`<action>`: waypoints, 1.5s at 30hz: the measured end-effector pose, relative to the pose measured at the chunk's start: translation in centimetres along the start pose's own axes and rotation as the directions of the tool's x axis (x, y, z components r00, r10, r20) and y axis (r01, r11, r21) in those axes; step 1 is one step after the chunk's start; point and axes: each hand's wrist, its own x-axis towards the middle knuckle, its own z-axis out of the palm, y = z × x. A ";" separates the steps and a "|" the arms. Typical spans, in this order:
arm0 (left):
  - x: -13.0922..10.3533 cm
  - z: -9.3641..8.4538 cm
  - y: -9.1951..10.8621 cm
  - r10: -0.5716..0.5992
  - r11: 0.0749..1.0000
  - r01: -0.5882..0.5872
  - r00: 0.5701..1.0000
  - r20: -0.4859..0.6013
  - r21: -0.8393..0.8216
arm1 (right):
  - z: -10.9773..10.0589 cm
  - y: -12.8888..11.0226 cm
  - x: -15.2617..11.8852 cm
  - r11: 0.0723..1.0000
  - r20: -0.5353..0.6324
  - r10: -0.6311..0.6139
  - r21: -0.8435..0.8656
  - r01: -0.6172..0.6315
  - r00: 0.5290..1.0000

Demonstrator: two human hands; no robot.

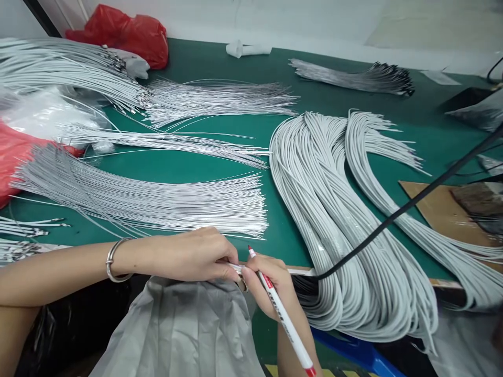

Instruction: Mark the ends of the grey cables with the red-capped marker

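My left hand [202, 254], with a silver bangle at the wrist, is closed at the table's front edge. Its thumb and fingers pinch a thin white piece [237, 268], probably a wire end, mostly hidden by the fingers. Close beside it, my right hand [273, 283] grips a white marker pen [288, 330] with a red tip pointing up and away. The right thumb meets the same white piece. Just beyond the hands lies a wide bundle of thin grey-white wires [188, 201], their cut ends toward the right.
More wire bundles [220, 99] lie behind on the green table [236, 68]. Thick grey cables [314, 173] hang over the front edge at right, with a black cord [393, 217] crossing them. A red bag [126, 34], plastic bags [51, 112] and cardboard [428, 204] are at the sides.
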 end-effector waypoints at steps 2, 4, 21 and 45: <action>-0.1 0.1 0.1 0.049 0.998 -0.048 0.999 -0.021 0.050 | -0.2 -0.1 0.1 1.000 -0.025 0.017 0.009 -0.016 1.000; 0.0 0.1 0.1 0.082 0.994 -0.080 0.996 -0.025 0.069 | -0.3 -0.1 0.1 0.999 -0.043 0.042 0.008 -0.041 0.998; 1.6 -0.4 -1.2 -0.028 0.959 0.016 0.999 -0.036 -0.284 | 5.0 1.0 -2.3 0.990 -0.540 -0.037 -0.137 -0.045 0.841; 4.9 1.9 -5.8 -0.167 0.923 0.213 0.972 0.165 -0.319 | 3.0 2.6 -2.0 0.898 -0.615 0.062 -0.310 -0.313 0.786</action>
